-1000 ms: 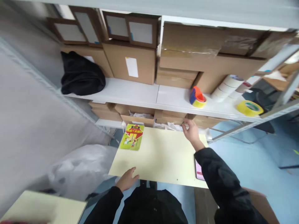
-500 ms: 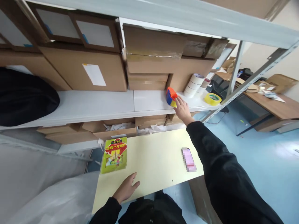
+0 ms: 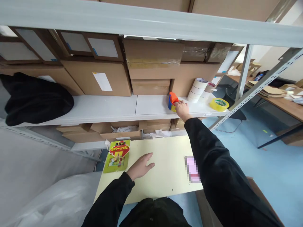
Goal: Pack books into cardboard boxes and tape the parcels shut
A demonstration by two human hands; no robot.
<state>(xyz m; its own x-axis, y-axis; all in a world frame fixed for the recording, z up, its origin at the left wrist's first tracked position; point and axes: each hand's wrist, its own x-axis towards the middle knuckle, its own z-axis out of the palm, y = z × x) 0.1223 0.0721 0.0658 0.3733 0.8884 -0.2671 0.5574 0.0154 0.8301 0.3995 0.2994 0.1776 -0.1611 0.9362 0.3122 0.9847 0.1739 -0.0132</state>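
Observation:
On the white shelf stands a tape dispenser [image 3: 171, 102] with orange and blue parts and a yellow side. My right hand [image 3: 181, 108] reaches out to the shelf, its fingers closed on the dispenser's right side and partly hiding it. Over the pale yellow table [image 3: 163, 167] hovers my left hand [image 3: 141, 166], fingers stretched, thumb apart, holding nothing. To its left lies a green picture book [image 3: 117, 156] with a red title patch. A pink-screened phone [image 3: 192, 168], blurred by pixels, rests on the table, its right edge hidden by my right sleeve.
A stack of white tape rolls [image 3: 198, 90] and a yellow tape roll [image 3: 219, 104] sit right of the dispenser. Cardboard boxes [image 3: 99, 78] line the shelf's back. A black cloth bundle [image 3: 39, 99] lies at the left. A metal upright [image 3: 255, 86] bounds the shelf's right side.
My left hand has moved up and right over the table. My right hand has closed in on the dispenser, which still stands on the shelf. The view has shifted.

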